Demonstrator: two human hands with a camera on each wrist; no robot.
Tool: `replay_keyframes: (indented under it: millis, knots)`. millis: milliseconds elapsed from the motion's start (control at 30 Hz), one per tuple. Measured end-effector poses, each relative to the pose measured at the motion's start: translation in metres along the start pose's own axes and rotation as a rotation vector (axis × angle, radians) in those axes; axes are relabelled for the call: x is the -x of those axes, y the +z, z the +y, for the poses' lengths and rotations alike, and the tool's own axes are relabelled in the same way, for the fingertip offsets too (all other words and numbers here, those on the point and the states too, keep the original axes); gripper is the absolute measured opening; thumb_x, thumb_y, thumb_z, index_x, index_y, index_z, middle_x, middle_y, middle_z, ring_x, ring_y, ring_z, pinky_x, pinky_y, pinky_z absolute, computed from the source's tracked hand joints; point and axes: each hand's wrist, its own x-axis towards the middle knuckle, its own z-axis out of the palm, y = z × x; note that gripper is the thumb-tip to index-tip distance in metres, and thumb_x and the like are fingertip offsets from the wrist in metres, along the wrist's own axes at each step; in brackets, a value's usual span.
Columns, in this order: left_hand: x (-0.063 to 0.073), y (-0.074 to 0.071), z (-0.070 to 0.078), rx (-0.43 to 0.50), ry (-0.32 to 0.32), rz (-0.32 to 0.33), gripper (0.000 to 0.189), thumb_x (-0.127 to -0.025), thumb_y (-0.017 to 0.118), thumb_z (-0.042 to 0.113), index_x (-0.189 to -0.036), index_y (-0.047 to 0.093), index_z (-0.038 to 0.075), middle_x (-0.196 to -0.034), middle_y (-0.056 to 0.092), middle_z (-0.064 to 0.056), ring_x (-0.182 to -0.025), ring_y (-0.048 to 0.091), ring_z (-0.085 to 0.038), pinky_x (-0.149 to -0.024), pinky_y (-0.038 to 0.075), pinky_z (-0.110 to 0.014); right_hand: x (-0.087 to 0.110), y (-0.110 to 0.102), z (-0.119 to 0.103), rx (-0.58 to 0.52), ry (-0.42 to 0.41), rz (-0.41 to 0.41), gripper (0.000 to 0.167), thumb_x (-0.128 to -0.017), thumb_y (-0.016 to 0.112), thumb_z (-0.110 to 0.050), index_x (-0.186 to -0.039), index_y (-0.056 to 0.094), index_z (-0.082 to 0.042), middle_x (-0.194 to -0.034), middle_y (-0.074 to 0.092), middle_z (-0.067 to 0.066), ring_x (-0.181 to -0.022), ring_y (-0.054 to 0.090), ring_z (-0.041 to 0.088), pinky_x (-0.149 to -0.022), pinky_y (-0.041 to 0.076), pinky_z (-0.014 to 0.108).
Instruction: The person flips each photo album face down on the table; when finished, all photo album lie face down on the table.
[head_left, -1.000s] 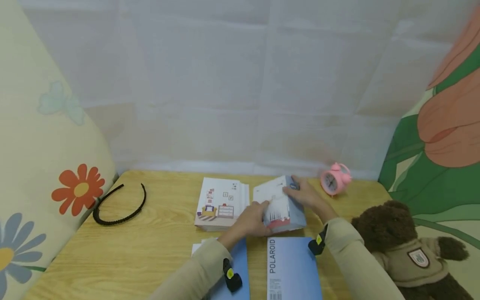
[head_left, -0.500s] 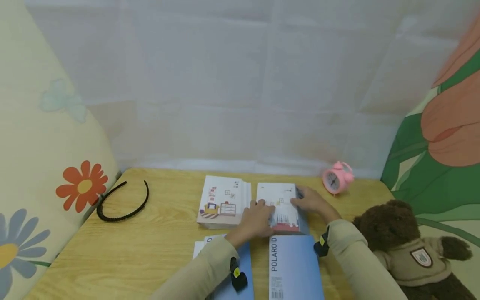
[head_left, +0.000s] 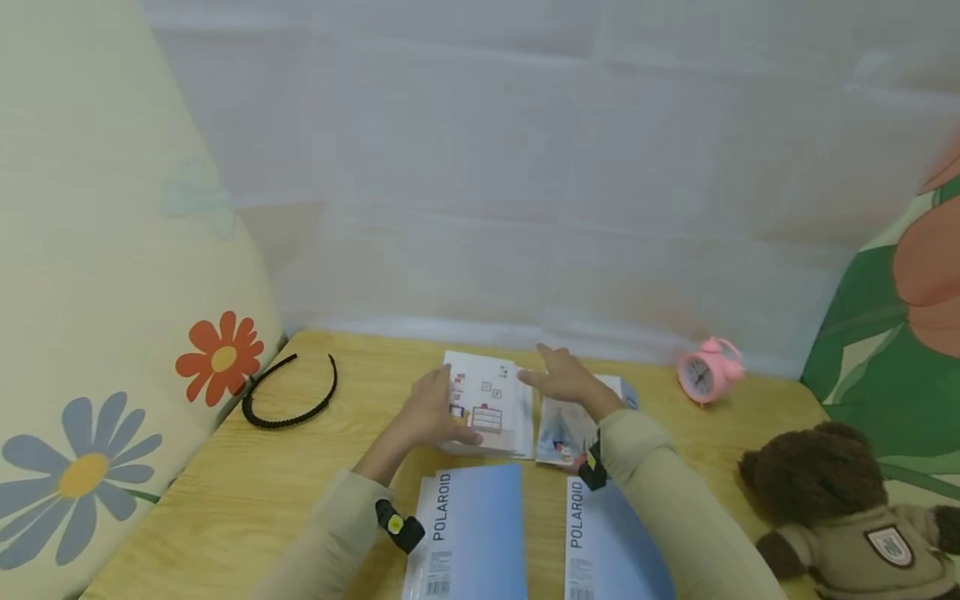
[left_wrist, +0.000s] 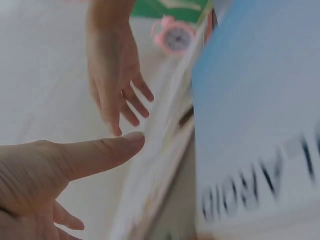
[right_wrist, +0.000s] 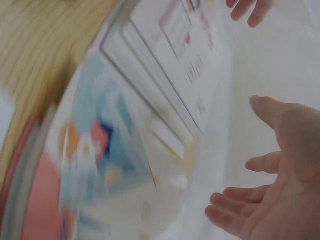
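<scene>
Two stacks of illustrated white booklets or cards lie side by side at mid-table. My left hand is at the left side of the left stack, fingers extended, thumb over its lower front. Above the gap between the stacks, my right hand has its fingers spread, overlapping part of the right stack. In the left wrist view the thumb of my left hand sticks out straight. The right wrist view has the palm of my right hand holding nothing; both stacks blur beside it.
Two blue POLAROID-printed folders or books, left and right, lie in front of the stacks. A black headband is at the left. To the right are a pink alarm clock and a brown teddy bear.
The right stack went from tilted to lying flat, and both hands let go of it. My left hand crossed to the left stack's far side; my right hand moved left. The head view shifted.
</scene>
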Motion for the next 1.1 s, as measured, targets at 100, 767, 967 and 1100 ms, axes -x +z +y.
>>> replay_keyframes:
  millis: [100,767,967,1100]
  knots:
    - [0.004,0.001,-0.029,0.07,-0.022,-0.013,0.115,-0.056,0.098,0.023,-0.145,0.033,-0.011,-0.138,0.046,-0.03,-0.128,0.042,-0.046,-0.106,0.037,-0.06,-0.015,0.017,-0.011,-0.011,0.011,-0.003,0.076,-0.102,0.052,-0.039,-0.154,0.02,0.006,-0.156,0.021,0.032,-0.145,0.016,0.046,-0.118,0.015,0.055]
    - [0.012,0.019,-0.055,0.257,-0.015,0.04,0.075,-0.07,0.087,-0.001,-0.139,0.056,0.004,-0.137,0.055,-0.018,-0.127,0.049,-0.039,-0.108,0.038,-0.055,-0.041,0.062,-0.016,-0.018,0.004,0.061,0.063,-0.099,0.05,-0.031,-0.151,0.035,0.002,-0.158,0.028,0.024,-0.144,0.027,0.04,-0.118,0.02,0.049]
    - [0.021,0.004,-0.041,0.427,0.001,0.022,0.085,-0.074,0.072,-0.016,-0.15,0.041,0.004,-0.146,0.047,-0.02,-0.108,0.063,-0.035,-0.084,0.057,-0.04,-0.041,0.064,-0.028,-0.079,-0.045,0.079,0.063,-0.103,0.044,-0.036,-0.154,0.03,-0.001,-0.158,0.028,0.022,-0.145,0.026,0.039,-0.119,0.02,0.049]
    - [0.03,-0.016,-0.029,0.405,0.073,0.043,0.084,-0.074,0.068,-0.018,-0.15,0.039,0.001,-0.146,0.046,-0.024,-0.104,0.064,-0.037,-0.075,0.059,-0.036,-0.039,0.063,-0.042,-0.216,-0.098,0.058,0.064,-0.105,0.037,-0.043,-0.159,0.022,-0.011,-0.161,0.026,0.015,-0.145,0.026,0.036,-0.118,0.02,0.051]
